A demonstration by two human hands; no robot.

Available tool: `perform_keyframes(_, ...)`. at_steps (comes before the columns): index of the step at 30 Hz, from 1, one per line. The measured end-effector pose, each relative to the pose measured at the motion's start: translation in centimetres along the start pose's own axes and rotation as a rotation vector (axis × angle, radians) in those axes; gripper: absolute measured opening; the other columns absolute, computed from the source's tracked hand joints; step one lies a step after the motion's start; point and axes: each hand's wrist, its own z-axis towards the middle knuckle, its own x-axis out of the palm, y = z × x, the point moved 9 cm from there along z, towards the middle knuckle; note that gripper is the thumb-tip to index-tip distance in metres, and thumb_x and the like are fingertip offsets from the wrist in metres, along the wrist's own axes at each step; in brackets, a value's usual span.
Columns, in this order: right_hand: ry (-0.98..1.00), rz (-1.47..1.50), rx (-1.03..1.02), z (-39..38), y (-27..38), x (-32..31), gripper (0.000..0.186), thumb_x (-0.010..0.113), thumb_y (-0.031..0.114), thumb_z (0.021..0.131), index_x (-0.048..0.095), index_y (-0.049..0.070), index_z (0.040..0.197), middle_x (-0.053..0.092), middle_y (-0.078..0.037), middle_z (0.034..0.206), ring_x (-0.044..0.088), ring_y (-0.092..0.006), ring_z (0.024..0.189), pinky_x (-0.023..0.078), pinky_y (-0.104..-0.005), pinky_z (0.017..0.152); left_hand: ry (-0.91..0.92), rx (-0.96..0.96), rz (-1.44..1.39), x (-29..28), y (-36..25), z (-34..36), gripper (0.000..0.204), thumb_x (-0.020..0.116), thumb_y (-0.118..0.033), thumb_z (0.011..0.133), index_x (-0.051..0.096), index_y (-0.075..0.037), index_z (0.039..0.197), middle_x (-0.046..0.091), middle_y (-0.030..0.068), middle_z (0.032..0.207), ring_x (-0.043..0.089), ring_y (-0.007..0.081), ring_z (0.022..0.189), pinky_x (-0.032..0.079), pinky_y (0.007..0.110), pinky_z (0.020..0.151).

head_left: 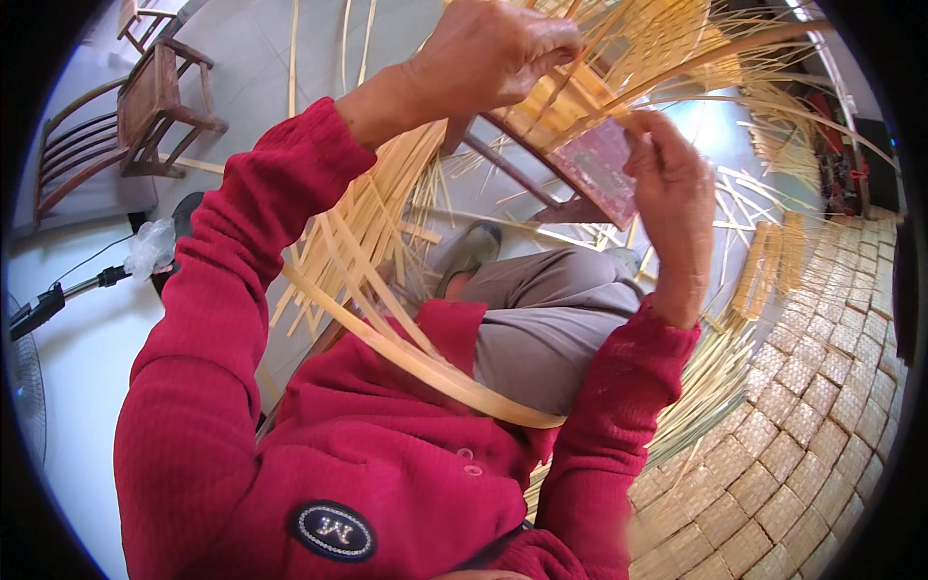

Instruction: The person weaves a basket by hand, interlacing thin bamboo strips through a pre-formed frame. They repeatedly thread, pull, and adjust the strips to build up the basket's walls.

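Observation:
Both my hands are raised over a partly woven bamboo basket (pixel 667 39), whose loose strips fan out at the top of the head view. My left hand (pixel 488 53) is closed in a pinch at a thin upright bamboo strip (pixel 572 72). Lower and to the right, my right hand (pixel 672 188) has its fingers curled and pressed together beside the weaving; what they hold, if anything, is too small to make out. A small worn reddish bench (pixel 594 174) stands under the work. One long curved strip (pixel 435 372) lies across my lap.
Loose bamboo strips (pixel 387 203) lie piled left of my legs, with more (pixel 710 387) at my right. Stacked woven squares (pixel 773 416) fill the lower right. A wooden chair (pixel 150 106) and part of a fan (pixel 27 387) are at the left.

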Motion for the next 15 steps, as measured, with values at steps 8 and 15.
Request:
perform_keyframes(8, 0.064, -0.074, 0.061, -0.3, 0.2, 0.2, 0.018, 0.06, 0.011, 0.091, 0.072, 0.011, 0.104, 0.071, -0.015, 0.088, 0.069, -0.0355, 0.085, 0.053, -0.0426, 0.073, 0.018, 0.033, -0.033, 1.4, 0.4, -1.3, 0.014, 0.071, -0.012, 0.087, 0.07, -0.01, 0.101, 0.071, 0.0102, 0.084, 0.07, 0.0305, 0.073, 0.054, 0.038, 0.062)
perform_keyframes(15, 0.082, -0.068, 0.101, 0.3, -0.9, 0.8, 0.019, 0.059, 0.012, 0.089, 0.071, 0.012, 0.104, 0.069, -0.018, 0.088, 0.066, -0.0396, 0.084, 0.052, -0.0462, 0.075, -0.088, -0.026, -0.097, 0.1, -0.3, -2.8, 0.023, 0.072, -0.013, 0.091, 0.07, -0.011, 0.113, 0.072, 0.0115, 0.098, 0.07, 0.0293, 0.085, 0.057, 0.034, 0.072)
